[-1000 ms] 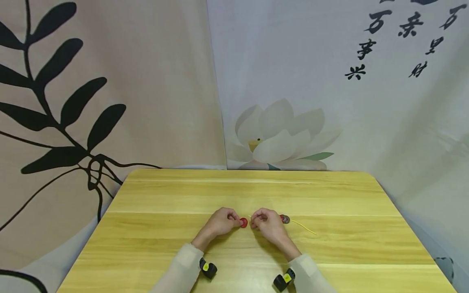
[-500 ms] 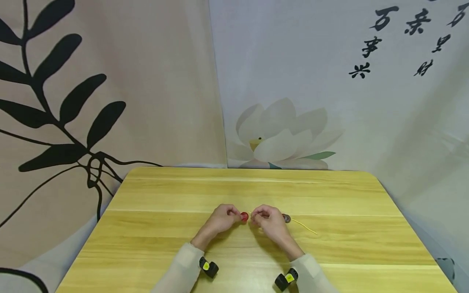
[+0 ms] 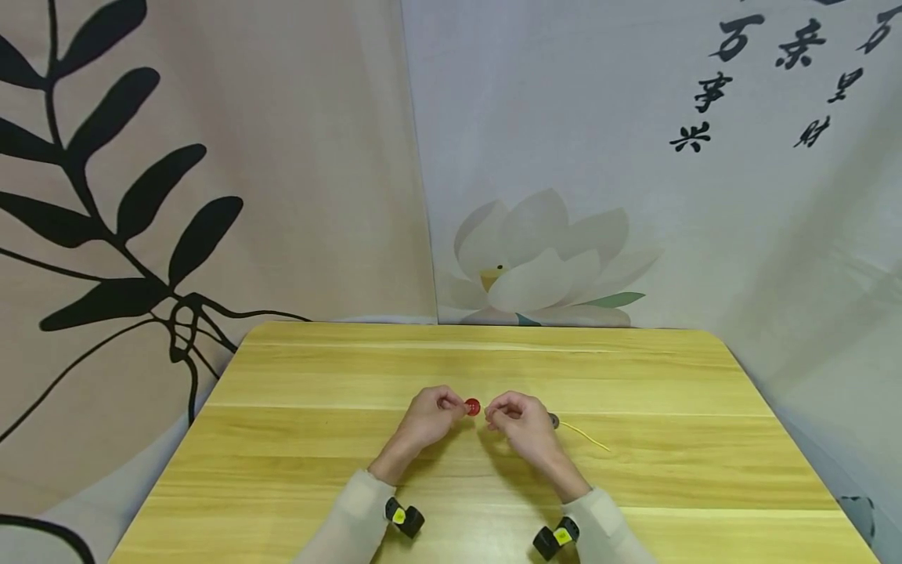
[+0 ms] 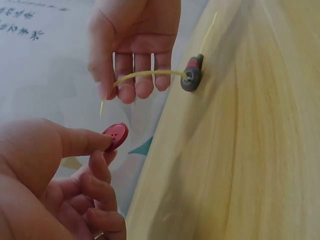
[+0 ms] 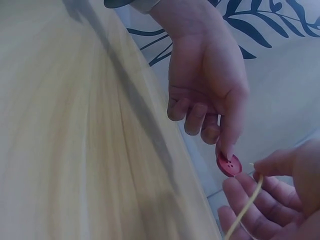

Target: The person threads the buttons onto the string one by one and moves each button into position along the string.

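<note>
Between thumb and forefinger, my left hand [image 3: 428,417] pinches a red button [image 4: 116,136] by its edge; several small holes show in its face. My right hand [image 3: 524,427] pinches a yellow string [image 5: 248,202] near its end, and a short tip sticks out past the fingertips towards the button. In the right wrist view the string tip is close to the button's face; whether they touch I cannot tell. Further along the string, grey and red buttons [image 4: 191,80] are threaded together and lie on the table, partly behind my right hand in the head view.
The wooden table [image 3: 317,470] spreads around both hands. Past the threaded buttons, the string's loose tail [image 3: 585,435] lies to the right. A printed cloth [image 3: 324,157] with leaves, a flower and characters hangs behind the table's far edge.
My left hand has lifted the red button slightly up and away in the head view, its face turning more into sight. The right hand has shifted slightly right, covering more of the threaded buttons.
</note>
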Action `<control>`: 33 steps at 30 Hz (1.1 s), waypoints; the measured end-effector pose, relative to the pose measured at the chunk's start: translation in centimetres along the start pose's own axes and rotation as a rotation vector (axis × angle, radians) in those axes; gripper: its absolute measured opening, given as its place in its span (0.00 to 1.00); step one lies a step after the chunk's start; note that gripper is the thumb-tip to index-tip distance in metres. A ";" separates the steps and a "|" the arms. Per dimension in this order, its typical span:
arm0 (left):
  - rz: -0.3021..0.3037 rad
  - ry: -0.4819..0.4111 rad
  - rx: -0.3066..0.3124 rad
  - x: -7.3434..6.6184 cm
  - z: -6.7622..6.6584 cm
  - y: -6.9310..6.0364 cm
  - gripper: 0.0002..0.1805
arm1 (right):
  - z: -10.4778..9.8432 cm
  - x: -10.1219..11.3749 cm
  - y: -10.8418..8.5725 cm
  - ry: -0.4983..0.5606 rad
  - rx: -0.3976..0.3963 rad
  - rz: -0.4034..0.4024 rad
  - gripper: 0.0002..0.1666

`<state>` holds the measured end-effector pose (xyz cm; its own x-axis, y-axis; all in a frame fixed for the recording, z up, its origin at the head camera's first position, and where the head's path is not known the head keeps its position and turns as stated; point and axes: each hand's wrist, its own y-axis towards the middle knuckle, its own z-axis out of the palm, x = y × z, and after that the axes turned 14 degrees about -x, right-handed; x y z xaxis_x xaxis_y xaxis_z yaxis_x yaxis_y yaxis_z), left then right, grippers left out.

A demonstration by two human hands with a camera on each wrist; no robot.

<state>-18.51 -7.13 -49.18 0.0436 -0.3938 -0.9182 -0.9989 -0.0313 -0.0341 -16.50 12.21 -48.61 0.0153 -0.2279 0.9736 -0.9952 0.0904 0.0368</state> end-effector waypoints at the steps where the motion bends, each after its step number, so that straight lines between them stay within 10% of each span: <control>1: 0.005 -0.005 -0.005 -0.1 0.0 0.0 0.05 | 0.0 0.1 0.0 0.001 0.000 -0.003 0.05; 18: 0.009 -0.063 -0.047 -1.5 0.3 -0.7 0.05 | -0.6 4.7 -1.9 -0.059 -0.009 -0.040 0.05; 33: 0.019 -0.071 -0.035 -1.9 0.6 -1.1 0.05 | 0.0 0.8 -0.2 -0.046 -0.043 -0.015 0.03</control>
<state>-17.53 -5.83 -47.64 0.0228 -0.3287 -0.9442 -0.9984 -0.0572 -0.0042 -16.26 12.03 -47.80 0.0250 -0.2741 0.9614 -0.9898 0.1283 0.0623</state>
